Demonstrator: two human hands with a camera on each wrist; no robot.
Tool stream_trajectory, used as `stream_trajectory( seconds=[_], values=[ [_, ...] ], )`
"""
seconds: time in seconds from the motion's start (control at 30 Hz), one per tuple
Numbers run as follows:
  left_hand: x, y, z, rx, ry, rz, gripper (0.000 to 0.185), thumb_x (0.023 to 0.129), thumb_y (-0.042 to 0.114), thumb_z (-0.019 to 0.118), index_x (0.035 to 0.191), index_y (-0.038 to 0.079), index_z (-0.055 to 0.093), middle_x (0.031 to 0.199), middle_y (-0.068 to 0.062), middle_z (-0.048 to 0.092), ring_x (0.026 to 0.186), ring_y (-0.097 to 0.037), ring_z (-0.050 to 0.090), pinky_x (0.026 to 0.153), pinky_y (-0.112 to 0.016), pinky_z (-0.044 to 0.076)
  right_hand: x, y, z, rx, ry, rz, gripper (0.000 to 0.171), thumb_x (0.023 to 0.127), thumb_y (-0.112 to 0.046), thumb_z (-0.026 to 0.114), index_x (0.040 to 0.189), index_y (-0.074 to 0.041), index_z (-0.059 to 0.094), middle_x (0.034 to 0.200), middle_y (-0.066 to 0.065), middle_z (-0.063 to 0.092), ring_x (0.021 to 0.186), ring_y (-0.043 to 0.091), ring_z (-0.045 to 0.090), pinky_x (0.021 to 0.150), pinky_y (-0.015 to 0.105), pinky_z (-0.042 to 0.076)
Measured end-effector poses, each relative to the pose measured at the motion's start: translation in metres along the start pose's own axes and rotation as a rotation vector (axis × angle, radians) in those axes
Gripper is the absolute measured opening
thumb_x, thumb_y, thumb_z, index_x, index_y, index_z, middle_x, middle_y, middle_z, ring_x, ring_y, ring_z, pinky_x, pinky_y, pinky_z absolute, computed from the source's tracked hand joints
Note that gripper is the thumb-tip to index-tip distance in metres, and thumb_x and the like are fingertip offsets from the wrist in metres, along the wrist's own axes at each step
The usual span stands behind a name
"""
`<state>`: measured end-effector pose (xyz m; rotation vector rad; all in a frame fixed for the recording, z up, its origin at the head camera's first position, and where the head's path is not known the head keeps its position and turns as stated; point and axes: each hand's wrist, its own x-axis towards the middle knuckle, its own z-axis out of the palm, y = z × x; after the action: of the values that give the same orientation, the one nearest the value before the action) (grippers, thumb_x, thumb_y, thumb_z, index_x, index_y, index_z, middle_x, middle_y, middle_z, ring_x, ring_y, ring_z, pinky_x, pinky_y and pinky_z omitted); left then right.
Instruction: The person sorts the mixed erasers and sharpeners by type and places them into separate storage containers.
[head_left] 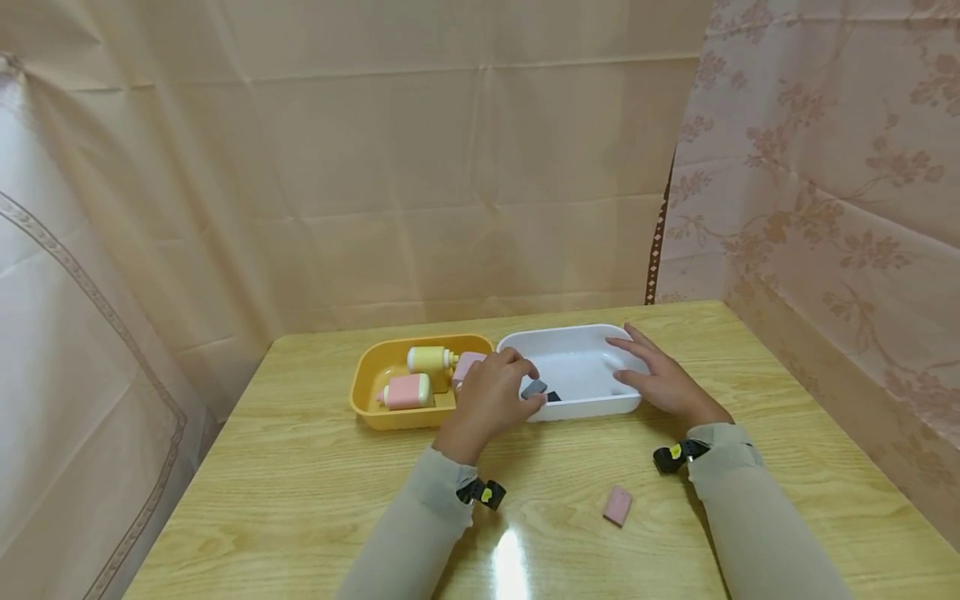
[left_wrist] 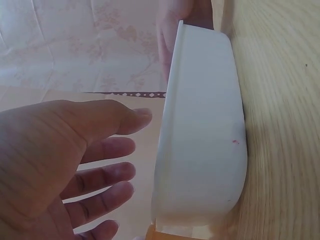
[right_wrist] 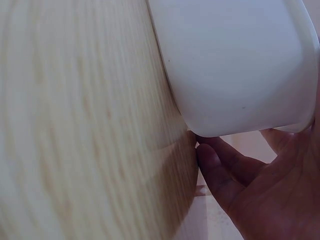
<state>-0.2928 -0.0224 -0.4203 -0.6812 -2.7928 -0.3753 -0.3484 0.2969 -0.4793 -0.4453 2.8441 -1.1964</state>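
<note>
**Two hands at a white tub, a grey block over its near rim**

Around the work: a light wooden surface, with pink cloth hung behind and to the right of the frame. Left of centre sits a yellow rounded plastic tub, its side touching the white tub; in it lie a pale yellow toy bottle and a pink toy bottle, both on their sides with long axes running left to right. A flat pink rectangular block lies alone in the lower middle of the frame, well apart from both tubs.

The white rounded plastic tub sits at the centre, long axis running left to right across the frame. The left hand comes over its near left corner — fingers curled, pinching a small grey block just above the rim. A second dark piece lies inside, just beside the block. The hand hides part of the yellow tub.

The right hand rests at the tub's right end with fingers straight and spread, reaching over the rim — holding nothing.
</note>
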Motion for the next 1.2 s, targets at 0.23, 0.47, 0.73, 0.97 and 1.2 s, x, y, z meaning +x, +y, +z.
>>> stream_trajectory(
  seconds=[0.23,0.47,0.73,0.97,1.2],
  values=[
    [-0.005,0.001,-0.003,0.0,0.0,0.012,0.033,0.09,0.052,0.076,0.108,0.024,0.078,0.115,0.002,0.068,0.101,-0.019,0.063,0.08,-0.034,0.05,0.001,0.001,0.001,0.004,-0.002,0.0,0.059,0.104,-0.03,0.061,0.159,-0.025,0.042,0.176,0.002,-0.002,0.159,0.046,0.001,0.114,0.082,0.007],
    [-0.012,-0.002,-0.005,0.004,0.012,0.024,0.032,0.089,0.05,0.076,0.106,0.023,0.08,0.109,0.003,0.068,0.096,-0.017,0.062,0.075,-0.033,0.049,0.0,0.0,0.001,0.005,0.0,0.011,0.058,0.104,-0.03,0.061,0.159,-0.026,0.042,0.176,0.002,-0.002,0.159,0.046,0.001,0.114,0.082,0.007],
    [-0.021,-0.011,-0.007,0.057,0.009,0.06,0.031,0.085,0.046,0.081,0.105,0.021,0.08,0.107,0.002,0.07,0.094,-0.018,0.063,0.074,-0.034,0.051,0.0,-0.002,0.002,0.002,0.006,0.01,0.057,0.105,-0.029,0.06,0.159,-0.025,0.042,0.176,0.001,-0.002,0.159,0.046,0.001,0.114,0.082,0.007],
    [-0.034,-0.019,-0.008,0.054,0.02,0.073,0.028,0.085,0.04,0.082,0.103,0.018,0.081,0.104,0.001,0.07,0.091,-0.018,0.062,0.08,-0.039,0.053,0.0,-0.003,0.002,0.009,0.002,0.018,0.057,0.104,-0.027,0.061,0.159,-0.025,0.043,0.176,0.001,-0.001,0.16,0.045,0.001,0.115,0.081,0.007],
    [-0.045,-0.028,-0.011,0.064,-0.003,0.07,0.033,0.086,0.044,0.08,0.105,0.017,0.079,0.103,0.002,0.068,0.092,-0.018,0.062,0.08,-0.04,0.054,0.0,-0.003,0.002,-0.008,0.009,-0.004,0.057,0.104,-0.025,0.061,0.158,-0.024,0.043,0.176,0.004,0.0,0.159,0.047,0.002,0.114,0.081,0.008]
  ],
)
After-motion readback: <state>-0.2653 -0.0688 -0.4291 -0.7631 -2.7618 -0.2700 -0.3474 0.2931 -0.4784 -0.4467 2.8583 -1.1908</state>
